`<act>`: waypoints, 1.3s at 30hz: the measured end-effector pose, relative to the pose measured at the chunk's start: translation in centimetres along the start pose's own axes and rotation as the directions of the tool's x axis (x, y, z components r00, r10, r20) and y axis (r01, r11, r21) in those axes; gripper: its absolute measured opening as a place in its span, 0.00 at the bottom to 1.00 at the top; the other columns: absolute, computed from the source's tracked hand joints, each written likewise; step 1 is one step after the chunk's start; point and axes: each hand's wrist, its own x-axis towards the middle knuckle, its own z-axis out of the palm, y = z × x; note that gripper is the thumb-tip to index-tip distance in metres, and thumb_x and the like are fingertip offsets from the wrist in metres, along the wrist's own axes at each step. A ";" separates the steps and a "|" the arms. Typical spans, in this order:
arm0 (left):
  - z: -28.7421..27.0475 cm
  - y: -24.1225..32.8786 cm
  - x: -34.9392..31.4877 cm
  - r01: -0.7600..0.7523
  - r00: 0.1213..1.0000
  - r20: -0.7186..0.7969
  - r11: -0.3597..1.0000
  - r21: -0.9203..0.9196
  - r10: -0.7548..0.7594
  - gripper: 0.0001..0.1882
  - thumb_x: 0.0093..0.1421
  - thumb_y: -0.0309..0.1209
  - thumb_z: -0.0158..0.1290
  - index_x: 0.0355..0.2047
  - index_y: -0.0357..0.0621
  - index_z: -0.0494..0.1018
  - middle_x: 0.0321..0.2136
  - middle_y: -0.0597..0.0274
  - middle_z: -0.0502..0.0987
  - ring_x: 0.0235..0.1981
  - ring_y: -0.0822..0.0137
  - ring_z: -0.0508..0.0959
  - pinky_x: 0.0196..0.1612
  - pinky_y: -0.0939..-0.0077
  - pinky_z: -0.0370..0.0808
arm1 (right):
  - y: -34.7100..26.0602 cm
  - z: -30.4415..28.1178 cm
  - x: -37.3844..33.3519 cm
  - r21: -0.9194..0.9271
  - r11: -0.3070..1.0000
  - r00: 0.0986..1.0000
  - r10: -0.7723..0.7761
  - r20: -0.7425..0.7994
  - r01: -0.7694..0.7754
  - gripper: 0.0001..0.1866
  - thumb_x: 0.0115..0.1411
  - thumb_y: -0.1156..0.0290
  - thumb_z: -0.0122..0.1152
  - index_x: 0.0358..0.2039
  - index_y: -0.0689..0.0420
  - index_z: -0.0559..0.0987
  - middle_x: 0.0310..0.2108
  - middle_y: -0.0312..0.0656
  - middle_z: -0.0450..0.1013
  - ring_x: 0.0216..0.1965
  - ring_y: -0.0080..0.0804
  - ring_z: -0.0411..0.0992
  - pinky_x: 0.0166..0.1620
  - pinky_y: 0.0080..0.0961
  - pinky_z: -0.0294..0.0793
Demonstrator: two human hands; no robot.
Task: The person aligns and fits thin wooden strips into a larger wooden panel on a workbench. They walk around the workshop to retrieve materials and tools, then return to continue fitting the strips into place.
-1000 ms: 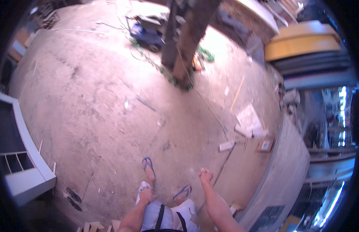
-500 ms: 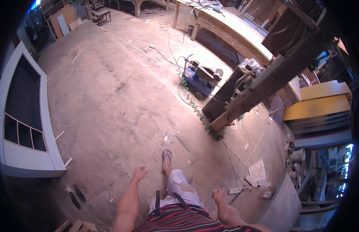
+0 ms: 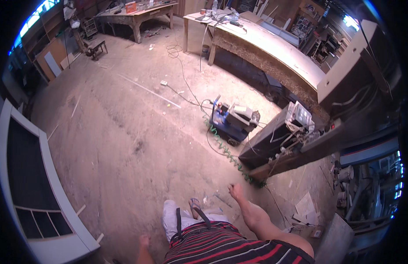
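Observation:
My right hand (image 3: 234,191) hangs out ahead of my right hip, over the floor. Its fingers look loosely curled, and nothing shows in them. Low in the view, my left hand (image 3: 144,240) is beside my left thigh, its fingers too blurred to make out. Neither hand touches anything I can see. Beyond the right hand, a green coiled hose (image 3: 222,143) runs along the floor to a blue wheeled air compressor (image 3: 232,125). A wooden post (image 3: 300,147) with cables and an electrical box (image 3: 299,116) rises right of the compressor.
A long workbench (image 3: 274,48) with tools stands at the far right; another table (image 3: 138,16) is at the back. At the left lies a white-framed panel (image 3: 48,163) with dark panes. An extension cord (image 3: 182,94) crosses the floor. Paper sheets (image 3: 306,209) lie at right.
My view has moved forward and tilted up, so the compressor and post appear lower. The right hand has swung forward and the left hand back. The other leg is now in front.

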 end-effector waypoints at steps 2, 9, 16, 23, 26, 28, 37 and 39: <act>-1.7 0.9 4.5 0.116 0.991 0.065 0.993 0.010 -0.117 0.15 0.62 0.36 0.56 0.44 0.40 0.79 0.29 0.58 0.80 0.26 0.63 0.78 0.26 0.60 0.74 | -11.9 -0.6 8.4 0.129 0.992 0.997 -0.026 0.069 0.017 0.13 0.58 0.65 0.59 0.32 0.61 0.84 0.24 0.54 0.78 0.28 0.47 0.80 0.39 0.41 0.77; -5.5 18.8 20.1 0.141 0.978 0.160 0.989 -0.046 -0.132 0.18 0.62 0.37 0.56 0.47 0.38 0.78 0.40 0.52 0.81 0.40 0.57 0.79 0.43 0.59 0.75 | -29.2 5.2 26.2 0.120 0.988 0.995 -0.095 -0.034 0.099 0.14 0.59 0.66 0.56 0.23 0.60 0.82 0.16 0.48 0.75 0.23 0.38 0.80 0.33 0.35 0.76; -9.8 52.7 40.0 -0.441 0.892 0.059 0.836 0.326 0.448 0.22 0.61 0.44 0.55 0.45 0.37 0.79 0.50 0.48 0.79 0.53 0.52 0.77 0.57 0.59 0.71 | -33.9 10.2 28.2 -0.093 0.982 0.969 0.180 0.168 -0.167 0.17 0.57 0.60 0.57 0.22 0.61 0.82 0.17 0.46 0.78 0.27 0.42 0.80 0.39 0.41 0.78; -9.8 85.2 48.6 -0.493 0.846 0.212 0.869 -0.042 0.490 0.25 0.59 0.40 0.60 0.52 0.36 0.75 0.45 0.48 0.82 0.47 0.61 0.80 0.48 0.68 0.77 | -40.4 16.5 32.6 -0.165 0.919 0.891 0.390 0.232 -0.359 0.15 0.54 0.60 0.60 0.32 0.58 0.87 0.28 0.50 0.82 0.36 0.41 0.82 0.43 0.39 0.79; -9.5 91.3 55.7 -0.472 0.852 0.278 0.881 0.039 0.444 0.25 0.60 0.40 0.59 0.52 0.36 0.75 0.45 0.49 0.81 0.48 0.61 0.80 0.50 0.68 0.76 | -43.6 19.3 39.7 -0.270 0.912 0.890 0.377 0.257 -0.308 0.16 0.55 0.59 0.59 0.33 0.57 0.87 0.31 0.50 0.82 0.37 0.41 0.82 0.44 0.39 0.78; -9.7 94.8 60.6 -0.491 0.852 0.249 0.868 0.076 0.460 0.24 0.60 0.41 0.59 0.52 0.37 0.76 0.46 0.50 0.81 0.47 0.61 0.80 0.50 0.68 0.76 | -48.1 20.2 46.6 -0.254 0.933 0.917 0.317 0.240 -0.256 0.17 0.55 0.58 0.59 0.31 0.57 0.87 0.31 0.50 0.82 0.36 0.41 0.82 0.44 0.39 0.79; -21.4 103.9 65.2 0.025 0.996 0.083 0.993 0.118 -0.035 0.21 0.59 0.43 0.59 0.47 0.45 0.79 0.34 0.58 0.81 0.35 0.63 0.80 0.33 0.61 0.77 | -67.1 21.2 92.0 -0.047 0.998 0.999 -0.035 0.018 0.036 0.18 0.59 0.61 0.57 0.19 0.61 0.81 0.15 0.45 0.74 0.20 0.37 0.77 0.30 0.36 0.76; -23.0 107.6 67.3 0.078 0.995 0.055 0.996 0.049 -0.080 0.21 0.59 0.43 0.59 0.49 0.45 0.78 0.39 0.57 0.80 0.38 0.58 0.81 0.36 0.55 0.78 | -76.5 19.3 102.0 0.137 0.989 0.999 -0.046 -0.016 0.048 0.17 0.60 0.64 0.56 0.20 0.62 0.80 0.14 0.44 0.74 0.19 0.31 0.77 0.28 0.32 0.76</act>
